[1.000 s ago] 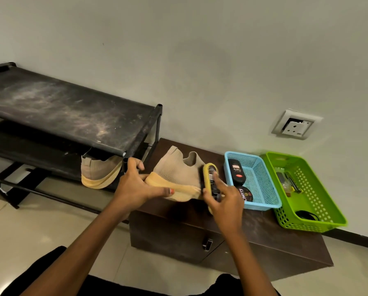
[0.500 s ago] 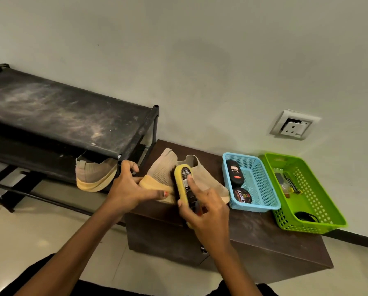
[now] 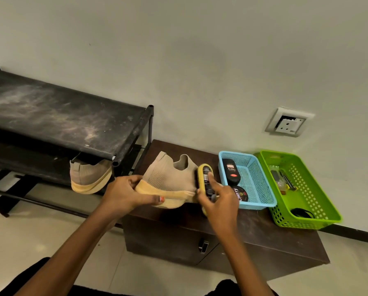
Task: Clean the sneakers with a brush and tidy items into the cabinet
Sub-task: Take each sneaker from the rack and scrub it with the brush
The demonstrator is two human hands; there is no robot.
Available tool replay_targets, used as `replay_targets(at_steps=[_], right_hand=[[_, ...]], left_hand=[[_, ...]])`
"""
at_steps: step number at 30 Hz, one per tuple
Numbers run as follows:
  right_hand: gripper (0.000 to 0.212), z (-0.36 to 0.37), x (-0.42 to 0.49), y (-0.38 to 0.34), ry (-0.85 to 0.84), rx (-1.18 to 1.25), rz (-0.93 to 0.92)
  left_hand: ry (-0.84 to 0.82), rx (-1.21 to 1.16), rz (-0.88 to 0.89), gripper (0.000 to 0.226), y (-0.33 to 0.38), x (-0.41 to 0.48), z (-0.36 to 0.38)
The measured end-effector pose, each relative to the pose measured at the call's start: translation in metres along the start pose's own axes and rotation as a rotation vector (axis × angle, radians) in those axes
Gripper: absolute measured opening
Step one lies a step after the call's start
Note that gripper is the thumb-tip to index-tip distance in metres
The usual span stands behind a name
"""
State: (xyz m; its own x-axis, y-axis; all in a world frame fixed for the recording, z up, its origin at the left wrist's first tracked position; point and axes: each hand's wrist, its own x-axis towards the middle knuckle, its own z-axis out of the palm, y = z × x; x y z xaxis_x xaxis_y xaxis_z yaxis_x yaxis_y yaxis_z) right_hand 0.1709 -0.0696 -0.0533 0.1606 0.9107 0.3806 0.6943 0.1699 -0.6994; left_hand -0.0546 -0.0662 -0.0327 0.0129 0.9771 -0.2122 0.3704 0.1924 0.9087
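A beige knit sneaker with a yellow sole lies on its side on the low brown cabinet. My left hand grips its sole end, thumb along the yellow edge. My right hand holds a yellow-backed brush against the sneaker's right side, index finger stretched along the brush's back. The second beige sneaker sits on the lower shelf of the black rack to the left.
A blue basket with a black polish bottle and a round polish tin stands right of the brush. A green basket with small items is further right. A wall socket is above. The cabinet has a drawer handle in front.
My right hand swept the brush left across the sneaker half a second ago and has now brought it back to the right end. My left hand keeps holding the sole.
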Motion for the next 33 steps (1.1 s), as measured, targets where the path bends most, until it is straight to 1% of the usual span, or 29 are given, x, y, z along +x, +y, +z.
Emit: replay_targets(at_steps=[2,4,5,7,8,9,10,12,13,14,16,17,18,20,22,23,24,25,26,27,30,31,32,33], right_hand=[[0.056,0.005,-0.019,-0.022,-0.074,0.083,-0.158],[0.055,0.008,-0.027,-0.022,-0.124,0.07,-0.218],[0.052,0.007,-0.019,-0.013,-0.108,0.049,-0.169],[0.049,0.004,0.001,0.007,-0.035,0.017,0.016],[0.047,0.003,0.005,0.011,-0.014,-0.002,0.06],[0.048,0.003,0.002,0.006,-0.013,0.007,0.052],[0.051,0.006,-0.004,-0.005,-0.042,0.047,-0.007],[0.056,0.01,-0.027,-0.026,-0.128,0.13,-0.161],[0.056,0.012,-0.028,-0.023,-0.134,0.126,-0.185],[0.055,0.013,-0.022,-0.014,-0.119,0.106,-0.161],[0.054,0.012,-0.005,0.005,-0.01,0.055,0.029],[0.055,0.011,-0.002,0.007,0.03,0.052,0.083],[0.055,0.011,-0.004,0.001,0.045,0.066,0.054],[0.055,0.016,-0.022,-0.025,-0.055,0.113,-0.149],[0.056,0.016,-0.034,-0.032,-0.126,0.1,-0.244],[0.056,0.014,-0.026,-0.023,-0.118,0.067,-0.228],[0.055,0.013,-0.015,-0.009,-0.064,0.009,-0.158],[0.054,0.01,-0.004,0.003,0.001,-0.055,-0.047],[0.055,0.007,0.002,0.011,0.028,-0.082,0.035],[0.056,0.005,0.001,0.008,0.024,-0.054,0.048],[0.058,0.012,-0.028,-0.03,-0.117,0.103,-0.169],[0.058,0.015,-0.033,-0.032,-0.144,0.109,-0.211],[0.058,0.016,-0.028,-0.027,-0.138,0.089,-0.223],[0.057,0.015,-0.018,-0.019,-0.101,0.041,-0.173]], left_hand=[[-0.001,-0.014,0.001,0.099,0.0,-0.001,-0.003],[0.003,-0.029,-0.004,0.097,-0.002,0.002,-0.004],[-0.003,-0.024,-0.006,0.1,-0.002,0.001,-0.004],[-0.014,-0.006,0.0,0.107,-0.002,0.0,-0.003],[-0.023,0.006,0.002,0.111,-0.001,-0.001,-0.002],[-0.027,0.019,-0.002,0.113,-0.001,-0.001,-0.003],[-0.029,0.019,-0.003,0.113,0.0,-0.001,-0.004],[-0.024,-0.012,-0.013,0.105,0.001,0.0,-0.006],[-0.021,-0.032,-0.027,0.1,0.001,0.001,-0.006],[-0.019,-0.053,-0.042,0.099,0.001,0.002,-0.005],[-0.001,-0.08,-0.067,0.106,-0.002,0.002,-0.002],[0.014,-0.088,-0.083,0.11,-0.004,0.002,-0.002],[0.022,-0.094,-0.092,0.112,-0.004,0.002,-0.002],[0.023,-0.106,-0.108,0.108,-0.005,0.005,-0.002],[0.026,-0.116,-0.111,0.105,-0.005,0.006,-0.002],[0.038,-0.123,-0.115,0.11,-0.005,0.007,-0.002],[0.047,-0.127,-0.118,0.118,-0.006,0.008,-0.001],[0.052,-0.128,-0.121,0.123,-0.007,0.007,-0.001],[0.05,-0.131,-0.119,0.124,-0.007,0.007,0.0],[0.049,-0.134,-0.126,0.122,-0.008,0.006,0.0],[0.048,-0.147,-0.122,0.105,-0.007,0.006,0.002],[0.056,-0.16,-0.127,0.099,-0.006,0.007,0.002],[0.057,-0.178,-0.131,0.096,-0.006,0.008,0.002],[0.055,-0.195,-0.141,0.093,-0.006,0.007,0.003]])
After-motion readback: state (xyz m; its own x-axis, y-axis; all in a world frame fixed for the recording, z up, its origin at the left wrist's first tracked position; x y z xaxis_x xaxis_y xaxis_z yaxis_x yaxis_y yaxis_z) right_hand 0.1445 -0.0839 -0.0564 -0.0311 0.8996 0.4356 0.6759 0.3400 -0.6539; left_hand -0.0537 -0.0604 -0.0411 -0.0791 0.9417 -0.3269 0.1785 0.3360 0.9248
